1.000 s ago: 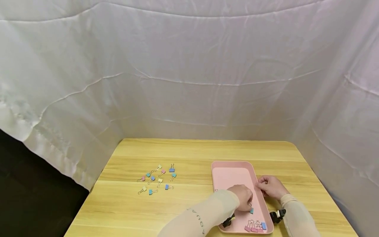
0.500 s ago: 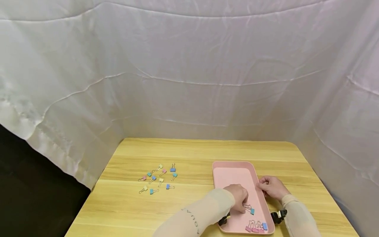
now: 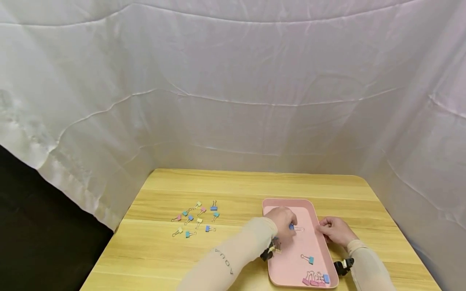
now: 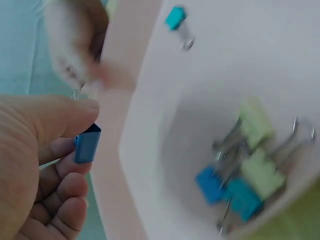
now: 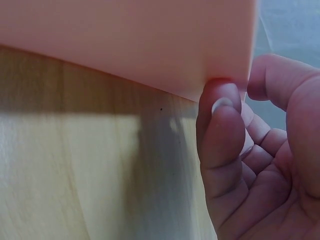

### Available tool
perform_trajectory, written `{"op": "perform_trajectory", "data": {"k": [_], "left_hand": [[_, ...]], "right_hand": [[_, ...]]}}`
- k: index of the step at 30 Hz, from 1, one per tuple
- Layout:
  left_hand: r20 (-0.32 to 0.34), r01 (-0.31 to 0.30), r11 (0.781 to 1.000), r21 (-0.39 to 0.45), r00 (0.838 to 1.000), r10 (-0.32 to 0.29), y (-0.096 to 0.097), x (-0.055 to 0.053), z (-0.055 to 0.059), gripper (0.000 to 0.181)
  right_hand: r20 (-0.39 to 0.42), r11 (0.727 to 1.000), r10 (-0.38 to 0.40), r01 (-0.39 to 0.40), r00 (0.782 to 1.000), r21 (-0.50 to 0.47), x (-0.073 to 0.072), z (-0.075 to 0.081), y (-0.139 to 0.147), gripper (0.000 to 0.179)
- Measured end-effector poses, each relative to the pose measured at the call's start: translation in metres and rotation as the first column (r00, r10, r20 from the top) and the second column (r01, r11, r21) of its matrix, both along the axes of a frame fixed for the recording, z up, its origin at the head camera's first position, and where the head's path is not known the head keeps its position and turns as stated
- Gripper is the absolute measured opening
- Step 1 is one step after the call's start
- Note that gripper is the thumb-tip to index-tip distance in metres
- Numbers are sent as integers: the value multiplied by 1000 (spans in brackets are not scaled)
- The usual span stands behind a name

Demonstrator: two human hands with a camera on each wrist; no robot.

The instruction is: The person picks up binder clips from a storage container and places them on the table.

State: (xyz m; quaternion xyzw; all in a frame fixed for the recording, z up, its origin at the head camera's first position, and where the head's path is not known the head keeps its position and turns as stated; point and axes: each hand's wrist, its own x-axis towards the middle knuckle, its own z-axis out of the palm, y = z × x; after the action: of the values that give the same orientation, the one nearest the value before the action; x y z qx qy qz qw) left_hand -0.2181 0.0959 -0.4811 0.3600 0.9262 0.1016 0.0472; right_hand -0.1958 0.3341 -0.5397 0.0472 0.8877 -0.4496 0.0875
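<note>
I've got the left hand over the pink tray, thumb and fingers pinching a blue binder clip — on the left wrist feed its body pokes out below the thumb, with a bit of silver wire above. From the head cam I can't tell if that clip is touching the tray floor. Right hand is on the tray's right side, thumb and a finger pinching the edge of the wall.

Inside the tray there's a teal clip by itself, then some pink clips bunched with a light-blue clip in the near right corner. My left wrist view also shows two yellow clips, a darker teal one and another blue one huddled by the tray wall — kinda blurry, and my sleeve mostly blocks that spot from above.

Off to the left, loose clips in yellow, teal, pink and blue lie scattered on the wooden table.
</note>
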Motion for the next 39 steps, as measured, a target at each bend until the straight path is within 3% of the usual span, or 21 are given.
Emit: {"op": "perform_trajectory", "data": {"k": [6, 8, 13, 17, 23, 28, 39], "left_hand": [[83, -120, 987, 110, 990, 111, -28, -17, 14, 27], [78, -140, 982, 131, 988, 130, -40, -25, 14, 27], [71, -200, 965, 167, 979, 191, -80, -45, 7, 26], [106, -280, 944, 175, 959, 265, -116, -56, -7, 26], [175, -375, 911, 173, 922, 346, -160, -60, -28, 27], [199, -416, 896, 157, 902, 384, -179, -59, -39, 25], [194, -419, 894, 159, 901, 388, -188, -58, -45, 26]], "right_hand": [[-5, 1000, 6, -6, 1000, -2, -1, 2, 2, 17], [-5, 1000, 5, -5, 1000, 2, -2, 1, 2, 17], [-12, 1000, 8, -8, 1000, 3, -2, -1, 2, 17], [-9, 1000, 6, -6, 1000, -7, -2, -1, 2, 16], [-15, 1000, 12, -12, 1000, 5, 0, 1, 3, 17], [-13, 1000, 3, -3, 1000, 7, 0, 1, 5, 16], [-6, 1000, -6, 6, 1000, -22, 0, 1, 5, 15]]}}
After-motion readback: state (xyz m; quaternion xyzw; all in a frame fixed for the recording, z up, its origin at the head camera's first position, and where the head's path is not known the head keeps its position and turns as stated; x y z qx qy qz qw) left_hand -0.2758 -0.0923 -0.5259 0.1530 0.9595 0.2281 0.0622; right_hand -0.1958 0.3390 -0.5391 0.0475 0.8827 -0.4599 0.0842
